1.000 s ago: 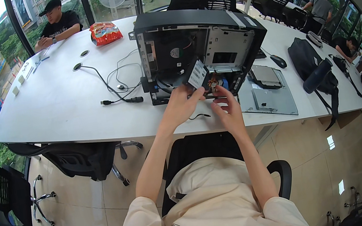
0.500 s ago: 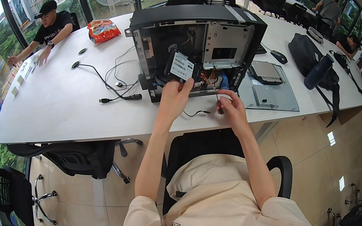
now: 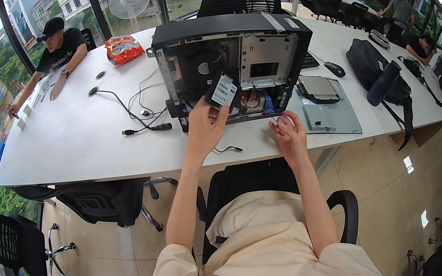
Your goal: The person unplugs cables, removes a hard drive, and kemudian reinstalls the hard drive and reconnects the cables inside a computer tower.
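Note:
On the white desk (image 3: pixel 74 146) an open black computer case (image 3: pixel 228 25) lies on its side facing me. My left hand (image 3: pixel 205 132) grips a small dark drive (image 3: pixel 222 91) with a white label, tilted in the case's opening. Orange and yellow wires (image 3: pixel 253 101) show in the lower part of the case. My right hand (image 3: pixel 289 135) is just outside the front lower edge, fingers curled and pinching a thin cable (image 3: pixel 271 116) that runs from the case. A short dark cable (image 3: pixel 229 148) lies on the desk below my left hand.
Cables (image 3: pixel 148 128) lie left of the case. A metal panel (image 3: pixel 336 120) with flat parts on it, mouse (image 3: pixel 334 69), backpack (image 3: pixel 364 62) and bottle (image 3: pixel 383 83) sit right. A red bag (image 3: pixel 124 50), co-worker (image 3: pixel 64 53) and chairs (image 3: pixel 99 201) surround the desk.
My left hand has shifted a little left with the drive. My right hand has come out of the case's opening, rightward and toward me, with the cable. The co-worker's arms have reached along the desk.

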### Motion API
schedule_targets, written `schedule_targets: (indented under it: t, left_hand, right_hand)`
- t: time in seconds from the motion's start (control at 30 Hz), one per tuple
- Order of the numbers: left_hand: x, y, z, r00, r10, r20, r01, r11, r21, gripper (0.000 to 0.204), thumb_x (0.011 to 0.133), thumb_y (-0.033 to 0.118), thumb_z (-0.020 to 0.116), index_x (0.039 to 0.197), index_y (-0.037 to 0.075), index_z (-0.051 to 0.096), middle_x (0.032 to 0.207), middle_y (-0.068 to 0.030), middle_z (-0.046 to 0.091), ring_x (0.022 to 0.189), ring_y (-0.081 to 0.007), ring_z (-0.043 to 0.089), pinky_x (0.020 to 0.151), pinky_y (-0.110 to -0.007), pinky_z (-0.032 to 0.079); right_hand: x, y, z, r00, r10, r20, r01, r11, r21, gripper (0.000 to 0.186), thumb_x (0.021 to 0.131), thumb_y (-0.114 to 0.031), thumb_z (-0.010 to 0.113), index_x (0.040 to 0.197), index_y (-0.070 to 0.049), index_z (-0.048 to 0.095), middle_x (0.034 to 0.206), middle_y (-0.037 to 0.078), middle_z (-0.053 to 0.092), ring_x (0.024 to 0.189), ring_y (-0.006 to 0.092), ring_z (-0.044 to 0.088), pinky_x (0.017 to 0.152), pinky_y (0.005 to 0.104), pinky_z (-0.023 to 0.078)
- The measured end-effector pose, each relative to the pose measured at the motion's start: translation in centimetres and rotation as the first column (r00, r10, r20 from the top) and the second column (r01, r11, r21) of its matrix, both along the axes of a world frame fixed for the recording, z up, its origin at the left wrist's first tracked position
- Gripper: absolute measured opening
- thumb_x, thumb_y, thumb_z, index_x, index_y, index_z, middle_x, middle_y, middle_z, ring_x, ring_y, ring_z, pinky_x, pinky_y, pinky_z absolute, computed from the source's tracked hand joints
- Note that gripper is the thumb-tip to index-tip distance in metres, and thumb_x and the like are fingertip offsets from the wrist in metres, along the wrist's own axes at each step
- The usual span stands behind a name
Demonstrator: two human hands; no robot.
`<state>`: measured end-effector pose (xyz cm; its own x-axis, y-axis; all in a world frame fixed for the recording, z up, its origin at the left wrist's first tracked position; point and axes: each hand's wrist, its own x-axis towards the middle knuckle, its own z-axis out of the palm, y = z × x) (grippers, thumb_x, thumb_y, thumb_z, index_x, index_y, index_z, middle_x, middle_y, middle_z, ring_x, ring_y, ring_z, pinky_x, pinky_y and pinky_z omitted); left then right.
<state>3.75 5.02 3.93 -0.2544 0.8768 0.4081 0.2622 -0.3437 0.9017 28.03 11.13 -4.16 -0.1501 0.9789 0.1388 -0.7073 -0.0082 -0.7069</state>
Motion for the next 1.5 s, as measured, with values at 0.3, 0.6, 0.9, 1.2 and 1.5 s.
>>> schedule_targets:
  t: [0.3,0.6,0.9,1.2,1.5]
  left_hand:
    - [2.4,-0.4,0.8,0.892,0.015,-0.451,0.049,0.99,0.13,0.044,0.098,0.004,0.069,0.14,0.017,0.07,0.106,-0.0087,0.063,0.076,-0.0224,0.059,0.072,-0.034,0.05]
    - [0.4,-0.3,-1.1,0.907,0.205,-0.367,-0.149,0.973,0.176,0.024,0.096,0.013,0.074,0.097,-0.01,0.072,0.099,-0.0166,0.065,0.079,-0.0283,0.072,0.072,-0.037,0.058]
    - [1.3,0.6,-0.7,0.622,0.739,-0.259,-0.568,0.654,0.5,0.024,0.086,0.011,0.082,0.086,0.002,0.059,0.084,-0.0061,0.063,0.071,-0.024,0.058,0.076,-0.039,0.046]
    - [4.4,2.2,-3.4,0.649,0.483,-0.588,-0.309,0.874,0.376,0.004,0.091,0.007,0.069,0.095,0.01,0.07,0.075,-0.0044,0.069,0.071,-0.0278,0.067,0.072,-0.04,0.045]
    - [6.2,-0.5,-4.8,0.548,0.084,-0.832,-0.047,0.997,0.069,0.05,0.089,0.011,0.07,0.139,0.014,0.065,0.117,-0.0099,0.069,0.078,-0.0291,0.072,0.064,-0.041,0.059]
  right_hand:
    - [0.8,0.7,-1.5,0.998,-0.059,-0.016,0.06,0.997,0.05,0.017,0.1,-0.007,0.073,0.115,0.0,0.068,0.1,0.008,0.072,0.093,0.0158,0.07,0.105,0.0371,0.056]
    - [9.4,7.3,3.5,0.529,-0.61,0.59,0.357,0.791,0.498,0.025,0.099,-0.016,0.072,0.118,0.0,0.073,0.117,0.013,0.075,0.11,0.0216,0.07,0.1,0.0338,0.052]
    - [14.3,16.2,-0.1,-0.314,-0.505,0.804,0.128,0.816,0.563,0.083,0.081,-0.055,0.082,0.144,-0.006,0.058,0.162,0.026,0.039,0.152,0.0445,0.032,0.123,0.0567,0.028]
    - [12.6,19.4,1.1,-0.491,-0.534,0.688,-0.105,0.821,0.562,0.072,0.081,-0.053,0.082,0.126,0.0,0.064,0.138,0.03,0.062,0.13,0.048,0.059,0.106,0.0561,0.049]
    - [14.4,19.1,5.5,-0.448,-0.618,0.646,-0.341,0.786,0.516,0.039,0.086,-0.03,0.075,0.11,0.0,0.068,0.085,0.025,0.073,0.085,0.0449,0.072,0.078,0.0551,0.056]
